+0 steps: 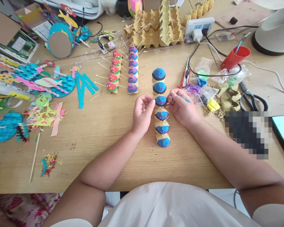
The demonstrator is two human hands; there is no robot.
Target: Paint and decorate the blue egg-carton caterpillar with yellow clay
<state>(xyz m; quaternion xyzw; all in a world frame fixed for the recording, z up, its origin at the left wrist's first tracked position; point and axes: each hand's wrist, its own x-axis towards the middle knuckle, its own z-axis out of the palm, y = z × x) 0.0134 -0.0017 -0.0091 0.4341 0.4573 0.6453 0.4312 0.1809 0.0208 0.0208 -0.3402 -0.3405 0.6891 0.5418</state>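
Blue-bump strip (162, 114) on table (113, 132), long axis near-to-far, btwn hands.
L hand (143, 112) curled at strip's left, R hand (183, 105) pinched at its right, approx. equally near 3rd-farthest bump (160, 101); can't tell if either grips anything.

on the table (85, 126), a row of bumps (161, 101) is set between the left hand (143, 113) and the right hand (183, 106). from it, two more rows (133, 70) are seen at ten o'clock, egg trays (165, 25) at twelve, a plug block (190, 27) at one. a cup (233, 60), with a tool (239, 46) in it, is found at two, scissors (249, 94) at three, a stick (35, 157) at eight.
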